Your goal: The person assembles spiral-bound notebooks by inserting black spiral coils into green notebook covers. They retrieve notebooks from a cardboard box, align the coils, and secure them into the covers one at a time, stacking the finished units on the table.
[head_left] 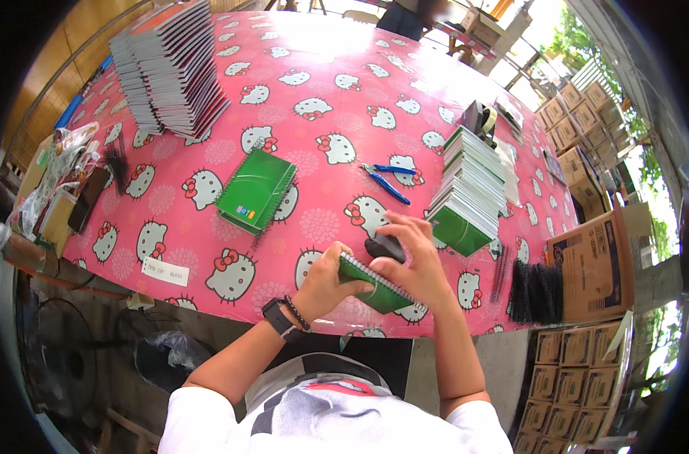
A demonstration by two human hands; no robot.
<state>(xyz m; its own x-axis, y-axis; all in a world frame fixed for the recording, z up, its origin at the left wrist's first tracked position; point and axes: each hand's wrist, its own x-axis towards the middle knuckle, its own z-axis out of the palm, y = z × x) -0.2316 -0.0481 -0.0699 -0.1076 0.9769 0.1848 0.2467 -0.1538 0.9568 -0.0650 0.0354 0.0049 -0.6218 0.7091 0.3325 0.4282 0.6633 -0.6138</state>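
Note:
A green spiral notebook (pixel 386 291) is tilted up over the table's near edge, its wire binding facing up. My left hand (pixel 323 281) is closed on its left end, thumb across the green cover. My right hand (pixel 414 261) is curled at the binding, with a small dark object (pixel 386 247) between its thumb and fingers; its kind cannot be made out. Beyond my hands lie blue-handled pliers (pixel 390 180) with jaws apart. On the left, green notebooks (pixel 257 189) lie in a small pile. To the right is a long leaning row of green-covered notebooks (pixel 469 193).
The table has a pink cat-print cloth (pixel 314 151). A tall stack of spiral-bound books (pixel 170 72) stands far left. Black binding coils (pixel 537 291) lie by a cardboard box (pixel 590 265) at right. Bagged items (pixel 49 189) crowd the left edge. A paper slip (pixel 166 272) lies near left.

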